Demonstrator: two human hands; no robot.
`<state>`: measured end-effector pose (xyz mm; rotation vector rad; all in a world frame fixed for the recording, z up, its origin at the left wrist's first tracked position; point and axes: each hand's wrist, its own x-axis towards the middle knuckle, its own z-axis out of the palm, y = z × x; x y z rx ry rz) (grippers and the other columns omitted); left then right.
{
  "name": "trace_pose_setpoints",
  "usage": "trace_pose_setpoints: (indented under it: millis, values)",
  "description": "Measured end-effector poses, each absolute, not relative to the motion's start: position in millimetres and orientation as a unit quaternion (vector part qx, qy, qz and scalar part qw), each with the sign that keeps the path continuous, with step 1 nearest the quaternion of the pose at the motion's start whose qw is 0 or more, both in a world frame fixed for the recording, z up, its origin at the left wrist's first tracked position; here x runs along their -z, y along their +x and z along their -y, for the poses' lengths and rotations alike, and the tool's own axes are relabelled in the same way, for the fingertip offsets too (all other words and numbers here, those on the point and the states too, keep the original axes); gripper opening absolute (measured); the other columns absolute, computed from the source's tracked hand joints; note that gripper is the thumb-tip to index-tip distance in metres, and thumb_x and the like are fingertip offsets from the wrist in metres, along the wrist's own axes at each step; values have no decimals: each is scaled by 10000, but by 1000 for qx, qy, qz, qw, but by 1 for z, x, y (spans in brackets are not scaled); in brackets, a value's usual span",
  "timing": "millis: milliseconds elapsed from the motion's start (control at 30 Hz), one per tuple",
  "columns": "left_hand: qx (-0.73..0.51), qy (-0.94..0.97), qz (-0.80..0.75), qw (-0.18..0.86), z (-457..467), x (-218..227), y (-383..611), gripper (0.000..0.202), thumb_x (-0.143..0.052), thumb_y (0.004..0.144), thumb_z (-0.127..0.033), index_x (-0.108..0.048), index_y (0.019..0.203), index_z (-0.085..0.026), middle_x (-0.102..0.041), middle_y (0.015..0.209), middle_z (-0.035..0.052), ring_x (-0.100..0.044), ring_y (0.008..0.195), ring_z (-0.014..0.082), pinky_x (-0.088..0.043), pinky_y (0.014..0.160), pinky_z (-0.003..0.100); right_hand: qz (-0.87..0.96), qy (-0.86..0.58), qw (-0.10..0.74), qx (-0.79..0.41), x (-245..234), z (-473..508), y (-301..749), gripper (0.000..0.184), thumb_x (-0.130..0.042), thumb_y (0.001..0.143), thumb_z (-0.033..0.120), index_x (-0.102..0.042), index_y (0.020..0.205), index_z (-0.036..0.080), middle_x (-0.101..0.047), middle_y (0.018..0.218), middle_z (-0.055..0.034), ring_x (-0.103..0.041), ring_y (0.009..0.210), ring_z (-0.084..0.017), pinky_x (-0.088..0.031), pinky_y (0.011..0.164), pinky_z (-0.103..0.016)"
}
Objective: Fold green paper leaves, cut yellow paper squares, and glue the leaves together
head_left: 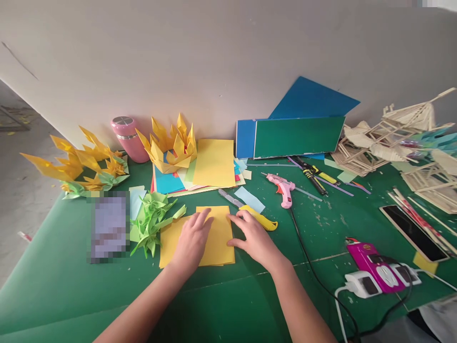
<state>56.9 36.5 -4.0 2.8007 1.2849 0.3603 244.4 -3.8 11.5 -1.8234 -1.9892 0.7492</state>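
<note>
A folded yellow paper sheet lies on the green table in front of me. My left hand rests flat on the sheet, fingers stretched out and pressing its middle. My right hand lies at the sheet's right edge, fingers spread, thumb touching the paper. A yellow utility knife with its blade out lies just beyond my right hand. Folded green paper leaves sit left of the sheet.
A pink glue gun with its black cord, a stack of coloured paper, yellow paper flowers, a pink flask, wooden stick models, a phone and a power strip surround the work spot.
</note>
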Motion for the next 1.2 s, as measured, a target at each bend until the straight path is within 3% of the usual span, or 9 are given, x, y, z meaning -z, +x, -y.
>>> trace_pose_setpoints:
  millis: [267,367,433,500,633,767,933,1033,1200]
  values:
    - [-64,912,-405,25,-36,5,67,515,-400,788,44,-579,1209,-193,-605,1250,94,-585,1036,235,-527,864,365,683,-652,149,-295,-16,33,245,656,-744,730,195,-490,1327,292,-553,1047,-43,-540,1059,-241,-481,933,-392]
    - [-99,904,-416,6,-32,10,70,307,-504,880,-185,-603,1171,-174,-619,1189,131,-583,1019,273,-526,857,412,679,-657,140,-296,-18,46,244,633,-736,740,219,-496,1320,302,-564,1054,-38,-544,1053,-238,-479,934,-393]
    - [-132,901,-414,9,-28,11,70,368,-577,856,-364,-607,1173,-179,-607,1189,145,-567,1037,300,-520,862,439,685,-650,149,-292,-16,50,245,601,-732,745,245,-513,1302,298,-573,1065,-39,-552,1047,-237,-489,918,-383]
    - [-151,901,-407,21,-25,10,68,417,-603,830,-427,-609,1187,-212,-584,1224,142,-546,1069,315,-513,866,456,696,-643,184,-263,-12,48,247,525,-698,780,278,-533,1277,289,-581,1065,-47,-560,1041,-237,-500,896,-378]
    - [-121,915,-383,43,-24,2,61,332,-564,866,-368,-622,1183,-290,-525,1365,93,-547,1061,313,-514,837,468,687,-663,278,-109,-3,31,254,356,-527,901,287,-548,1254,253,-577,1120,-98,-563,1020,-256,-488,877,-422]
    - [-71,927,-365,44,-27,-3,59,289,-543,884,-310,-621,1158,-262,-531,1391,48,-561,1083,306,-511,852,453,680,-682,268,-15,2,13,259,322,-439,932,236,-564,1228,246,-581,1159,-105,-552,1004,-267,-467,861,-441]
    - [-63,942,-325,58,-37,-1,67,244,-561,878,-294,-621,1073,-160,-598,1311,90,-480,1255,297,-441,1002,423,685,-688,239,2,9,-1,258,331,-395,932,181,-577,1207,208,-607,1106,-115,-556,976,-272,-473,816,-422]
    - [-71,942,-322,67,-41,-1,70,235,-542,887,-301,-614,1064,-164,-619,1272,98,-501,1225,290,-459,966,423,680,-692,242,-7,14,-5,258,354,-361,930,143,-571,1212,185,-611,1091,-121,-563,946,-263,-476,802,-415]
    - [-92,936,-335,62,-41,0,70,313,-488,911,-352,-596,1151,-182,-541,1380,76,-508,1182,309,-459,913,459,676,-685,271,-18,17,-6,259,380,-324,925,114,-579,1203,161,-624,1078,-129,-559,956,-261,-477,813,-417]
